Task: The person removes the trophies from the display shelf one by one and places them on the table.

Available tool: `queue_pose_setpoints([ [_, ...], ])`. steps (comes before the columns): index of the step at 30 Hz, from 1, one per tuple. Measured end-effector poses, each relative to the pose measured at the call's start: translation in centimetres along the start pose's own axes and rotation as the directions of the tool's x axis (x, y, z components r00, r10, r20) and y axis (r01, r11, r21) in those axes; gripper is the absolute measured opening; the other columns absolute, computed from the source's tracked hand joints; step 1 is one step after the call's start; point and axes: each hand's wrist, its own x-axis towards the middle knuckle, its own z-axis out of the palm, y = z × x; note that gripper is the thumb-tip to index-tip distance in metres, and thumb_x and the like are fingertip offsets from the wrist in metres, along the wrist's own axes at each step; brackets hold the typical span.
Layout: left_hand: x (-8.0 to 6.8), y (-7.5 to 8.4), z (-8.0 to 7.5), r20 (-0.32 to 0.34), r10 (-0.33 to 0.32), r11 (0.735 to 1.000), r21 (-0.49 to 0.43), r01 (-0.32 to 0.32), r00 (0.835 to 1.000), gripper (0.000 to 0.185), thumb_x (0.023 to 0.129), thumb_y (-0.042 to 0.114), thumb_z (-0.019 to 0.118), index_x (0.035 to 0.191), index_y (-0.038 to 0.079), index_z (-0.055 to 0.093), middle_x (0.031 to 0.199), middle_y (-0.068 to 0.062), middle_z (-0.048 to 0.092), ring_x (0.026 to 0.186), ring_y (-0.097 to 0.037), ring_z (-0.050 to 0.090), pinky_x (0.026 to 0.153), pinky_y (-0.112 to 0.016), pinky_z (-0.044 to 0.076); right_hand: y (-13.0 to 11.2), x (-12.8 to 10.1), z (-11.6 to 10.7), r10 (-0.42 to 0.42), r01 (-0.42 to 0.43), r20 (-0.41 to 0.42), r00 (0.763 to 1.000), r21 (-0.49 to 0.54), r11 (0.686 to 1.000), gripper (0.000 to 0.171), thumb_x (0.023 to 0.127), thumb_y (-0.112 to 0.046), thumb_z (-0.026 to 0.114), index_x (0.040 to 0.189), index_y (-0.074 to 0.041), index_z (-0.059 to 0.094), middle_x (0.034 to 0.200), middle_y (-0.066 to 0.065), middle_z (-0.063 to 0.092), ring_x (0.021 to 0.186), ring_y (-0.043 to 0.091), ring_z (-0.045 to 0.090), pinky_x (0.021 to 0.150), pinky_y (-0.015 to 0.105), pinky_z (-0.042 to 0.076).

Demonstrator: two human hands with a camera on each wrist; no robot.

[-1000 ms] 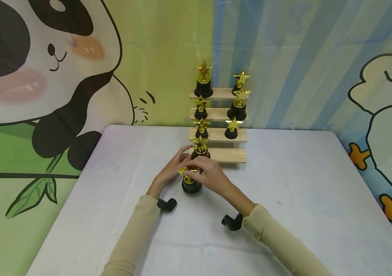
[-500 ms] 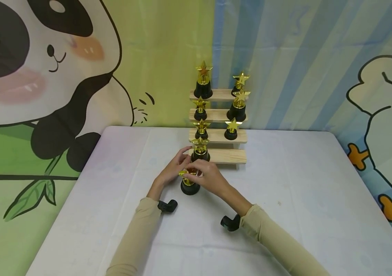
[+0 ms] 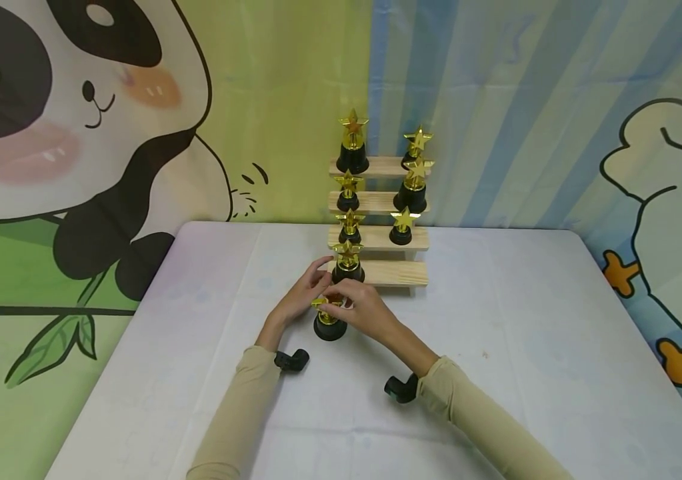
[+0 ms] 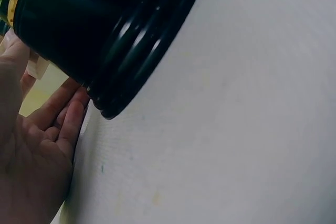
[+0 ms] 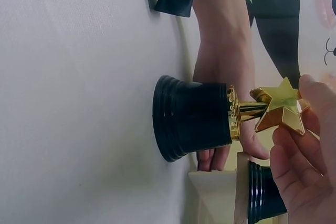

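A gold star trophy [image 3: 329, 328] with a black base stands upright in front of the stepped wooden shelf, its base close over the white table. My right hand [image 3: 367, 310] pinches its star [image 5: 283, 109] between thumb and fingers, seen closely in the right wrist view. My left hand [image 3: 300, 297] lies to the left, fingers loosely extended at the left end of the lowest step [image 3: 397, 272]. In the left wrist view, the trophy's black base [image 4: 100, 30] fills the top, with the left fingers [image 4: 73, 121] behind it. Another trophy [image 3: 348, 269] stands on that step's left side.
Several more star trophies, among them a big one [image 3: 353, 143] at top left and a small one [image 3: 402, 228] lower right, stand on the upper steps. A patterned cloth backdrop [image 3: 293, 100] rises behind the white table [image 3: 497, 333]. Each wrist carries a black camera [image 3: 402, 389].
The trophy in my right hand has shifted very slightly left and toward me. My left hand stays by the shelf's end. The head view has tilted up a little.
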Motion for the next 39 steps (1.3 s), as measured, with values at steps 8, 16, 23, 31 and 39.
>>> queue_pose_setpoints([
  [8,0.1,-0.5,0.0,-0.012,-0.017,0.999,0.027,0.017,1.0,0.053,0.105,0.032,0.042,0.154,0.021,0.024,0.144,-0.024,0.047,0.13,-0.039,0.05,0.106,-0.057,0.039,-0.1,-0.1,0.0,0.018,-0.018,0.033,0.999,-0.022,1.0,0.018,0.087,-0.022,0.073,0.101,-0.01,0.072,0.09,0.004,0.069,0.081,0.015,0.065,0.067,0.031,0.055],
  [16,1.4,-3.2,0.1,-0.042,-0.011,0.999,0.035,0.012,0.999,0.053,0.104,0.037,0.042,0.153,0.03,0.024,0.147,-0.022,0.045,0.136,-0.038,0.045,0.109,-0.059,0.035,0.2,-0.5,0.3,0.031,-0.029,0.038,0.999,-0.061,0.998,0.02,0.087,-0.024,0.073,0.102,-0.01,0.072,0.091,0.004,0.069,0.082,0.015,0.064,0.07,0.033,0.056],
  [23,1.4,-3.1,0.3,-0.064,0.0,0.999,0.05,0.003,0.998,0.052,0.101,0.045,0.045,0.15,0.035,0.029,0.142,-0.019,0.05,0.133,-0.035,0.048,0.109,-0.058,0.035,0.7,-1.4,0.0,0.061,-0.053,0.062,0.996,-0.125,0.991,0.033,0.082,-0.029,0.078,0.109,-0.011,0.07,0.096,0.002,0.067,0.088,0.016,0.063,0.074,0.026,0.052],
  [31,1.4,-2.9,0.3,-0.072,-0.005,0.998,0.067,0.01,0.997,0.052,0.102,0.045,0.045,0.149,0.034,0.029,0.142,-0.019,0.051,0.132,-0.035,0.049,0.109,-0.057,0.037,1.6,-3.3,-1.0,0.115,-0.106,0.071,0.991,-0.125,0.987,0.05,0.081,-0.03,0.078,0.123,-0.008,0.063,0.107,0.006,0.068,0.097,0.018,0.064,0.078,0.03,0.054],
  [39,1.5,-2.8,0.2,-0.066,-0.018,0.997,0.069,0.023,0.998,0.052,0.102,0.045,0.045,0.15,0.033,0.028,0.142,-0.019,0.05,0.132,-0.035,0.049,0.11,-0.055,0.036,2.3,-4.6,-3.1,0.134,-0.124,0.052,0.99,-0.16,0.979,0.043,0.083,-0.027,0.078,0.118,-0.005,0.065,0.103,0.012,0.068,0.094,0.022,0.065,0.074,0.032,0.055],
])
